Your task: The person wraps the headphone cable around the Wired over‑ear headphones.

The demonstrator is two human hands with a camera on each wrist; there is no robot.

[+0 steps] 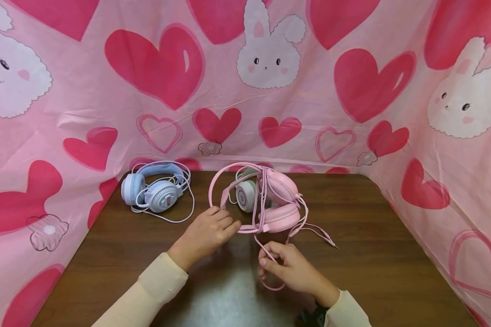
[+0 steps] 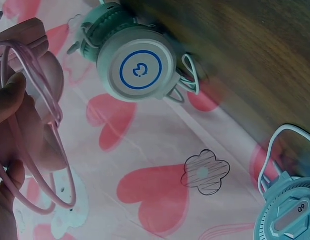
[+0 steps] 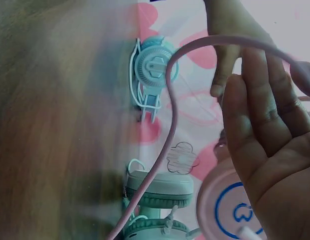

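Pink headphones (image 1: 281, 218) are held up over the table, with my left hand (image 1: 213, 231) gripping the headband. Several turns of their pink cable (image 1: 263, 200) wrap round the band and ear cups. My right hand (image 1: 292, 268) pinches a length of that cable between thumb and fingers, in front of the ear cups, and a loop hangs below. In the right wrist view the cable (image 3: 172, 110) arches from the fingers across the picture. The plug end (image 1: 329, 240) trails off to the right. Fingers and cable loops (image 2: 54, 150) show at the left of the left wrist view.
White and green headphones (image 1: 245, 195) stand behind the pink pair, partly hidden by it. Light blue headphones (image 1: 159, 196) with a loose cable lie at the table's back left. Pink cloth (image 1: 225, 91) with hearts and rabbits walls the wooden table (image 1: 360, 236) at back and sides.
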